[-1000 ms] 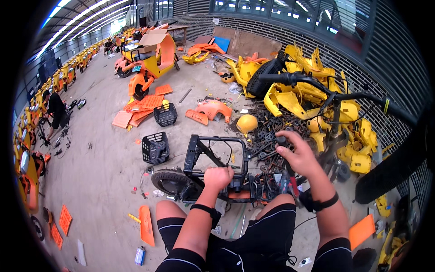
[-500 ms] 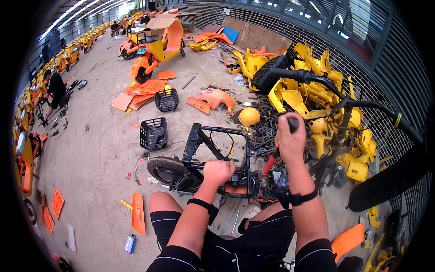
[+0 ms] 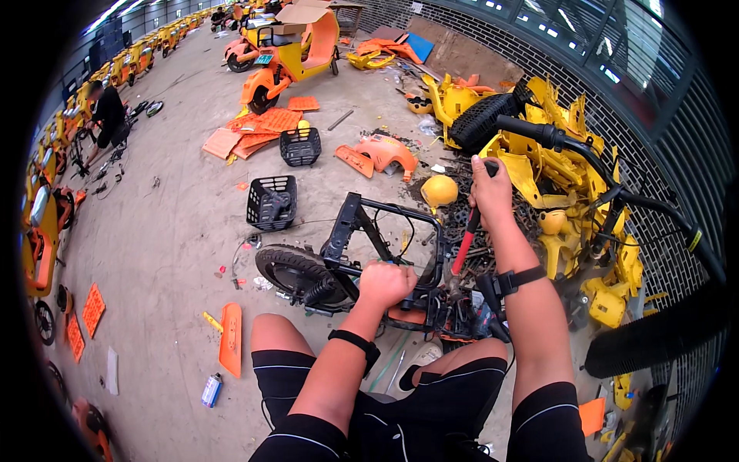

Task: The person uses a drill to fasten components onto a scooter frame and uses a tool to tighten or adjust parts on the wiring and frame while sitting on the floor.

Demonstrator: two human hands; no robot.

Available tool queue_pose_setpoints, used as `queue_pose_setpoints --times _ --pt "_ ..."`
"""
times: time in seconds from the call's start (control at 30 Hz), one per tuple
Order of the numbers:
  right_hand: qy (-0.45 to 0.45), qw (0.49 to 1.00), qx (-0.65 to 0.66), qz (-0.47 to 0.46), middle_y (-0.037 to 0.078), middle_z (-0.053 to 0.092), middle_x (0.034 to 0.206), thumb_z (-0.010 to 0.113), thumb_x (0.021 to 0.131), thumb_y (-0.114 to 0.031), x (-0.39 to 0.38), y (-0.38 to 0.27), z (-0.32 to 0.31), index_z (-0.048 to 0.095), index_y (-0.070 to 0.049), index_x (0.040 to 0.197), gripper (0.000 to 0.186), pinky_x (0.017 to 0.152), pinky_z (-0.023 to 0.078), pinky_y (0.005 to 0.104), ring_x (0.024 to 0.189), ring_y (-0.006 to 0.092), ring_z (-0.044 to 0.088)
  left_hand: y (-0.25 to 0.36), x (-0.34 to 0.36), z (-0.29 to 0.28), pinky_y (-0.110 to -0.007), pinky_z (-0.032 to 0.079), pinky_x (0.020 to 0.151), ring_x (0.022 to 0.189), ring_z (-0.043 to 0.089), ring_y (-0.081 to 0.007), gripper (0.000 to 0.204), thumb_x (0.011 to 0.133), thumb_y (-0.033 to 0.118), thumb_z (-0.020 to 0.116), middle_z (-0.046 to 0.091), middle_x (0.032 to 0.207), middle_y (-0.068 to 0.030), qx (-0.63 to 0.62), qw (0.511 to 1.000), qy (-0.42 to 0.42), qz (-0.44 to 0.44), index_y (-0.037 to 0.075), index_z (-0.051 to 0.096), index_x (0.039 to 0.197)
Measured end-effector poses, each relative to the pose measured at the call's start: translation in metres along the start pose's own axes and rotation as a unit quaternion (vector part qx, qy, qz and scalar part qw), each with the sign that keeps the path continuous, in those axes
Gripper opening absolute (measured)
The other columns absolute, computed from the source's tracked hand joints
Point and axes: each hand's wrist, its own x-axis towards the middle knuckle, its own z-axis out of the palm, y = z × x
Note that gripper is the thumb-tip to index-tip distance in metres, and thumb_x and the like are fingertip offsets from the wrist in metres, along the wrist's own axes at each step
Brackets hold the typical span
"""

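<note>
A stripped black scooter frame (image 3: 344,231) with its rear wheel (image 3: 296,275) lies low in front of my knees. My left hand (image 3: 387,284) is closed in a fist over a bar of this frame; the fingers' underside is hidden. Farther forward and right, my right hand (image 3: 491,191) grips the black end of a long red-handled tool (image 3: 465,245). The handle slants down to the left, and its lower end reaches the cluttered metal parts at the frame's right side. What kind of head it has is hard to make out.
Yellow shell panels (image 3: 554,177) are heaped along the brick wall. Handlebars (image 3: 600,165) reach in from the right. Two black baskets (image 3: 271,203) and orange panels (image 3: 269,122) lie ahead, with an orange-yellow scooter (image 3: 289,58) behind. Far left, a person (image 3: 108,115) crouches. A spray can (image 3: 211,390) lies near my left.
My right hand has risen and shifted left relative to the frame, bringing the tool more upright. My left hand stays at the bar. The whole view has turned slightly.
</note>
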Motion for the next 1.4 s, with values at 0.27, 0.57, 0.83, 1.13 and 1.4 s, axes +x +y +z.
queue_pose_setpoints --times 0.27,0.57,0.83,1.13,1.4 --pt "-0.019 0.999 0.001 0.046 0.001 0.053 0.07 0.068 0.099 -0.029 0.047 0.027 0.014 0.057 -0.003 0.103 0.029 0.039 0.038 0.0295 0.042 0.0114 0.044 -0.004 0.002 0.004 -0.044 0.049 0.054 0.044 0.06 -0.0291 0.043 0.09 0.029 0.061 0.063 0.052 -0.0086 0.003 1.0 -0.017 -0.007 0.012 0.065 0.05" --pt "0.024 0.995 -0.061 0.07 0.002 0.052 0.064 0.069 0.093 -0.022 0.08 0.057 0.027 0.06 -0.001 0.1 0.024 0.041 0.038 0.0327 0.043 0.0152 0.046 0.0 0.005 0.0 -0.042 0.048 0.057 0.048 0.062 -0.0268 0.04 0.087 0.028 0.062 0.064 0.053 -0.008 -0.014 1.0 -0.002 -0.014 0.013 0.064 0.051" --pt "0.086 0.988 -0.102 -0.073 0.006 0.064 0.082 0.07 0.096 -0.026 0.031 0.029 0.014 0.065 0.001 0.101 0.028 0.068 0.049 0.0316 0.072 0.0165 0.06 0.0 0.007 0.002 -0.042 0.048 0.056 0.046 0.061 -0.0263 0.039 0.088 0.026 0.061 0.064 0.053 -0.0075 -0.012 1.0 -0.005 -0.007 0.013 0.064 0.051" --pt "0.16 0.973 -0.091 -0.143 0.006 0.064 0.087 0.07 0.099 -0.024 -0.008 0.014 -0.001 0.064 0.001 0.103 0.026 0.077 0.049 0.0303 0.079 0.0152 0.058 0.0 0.006 -0.001 -0.041 0.048 0.056 0.046 0.061 -0.0257 0.04 0.088 0.025 0.061 0.064 0.053 -0.0067 -0.005 1.0 0.012 0.004 0.013 0.063 0.05" --pt "0.208 0.955 -0.114 -0.176 0.005 0.06 0.088 0.068 0.1 -0.021 -0.044 0.006 -0.004 0.06 -0.001 0.101 0.022 0.075 0.048 0.0309 0.08 0.0142 0.055 -0.002 0.004 0.005 -0.042 0.047 0.054 0.043 0.059 -0.0263 0.041 0.088 0.025 0.061 0.062 0.051 -0.0081 -0.006 1.0 0.019 0.006 0.013 0.06 0.049"
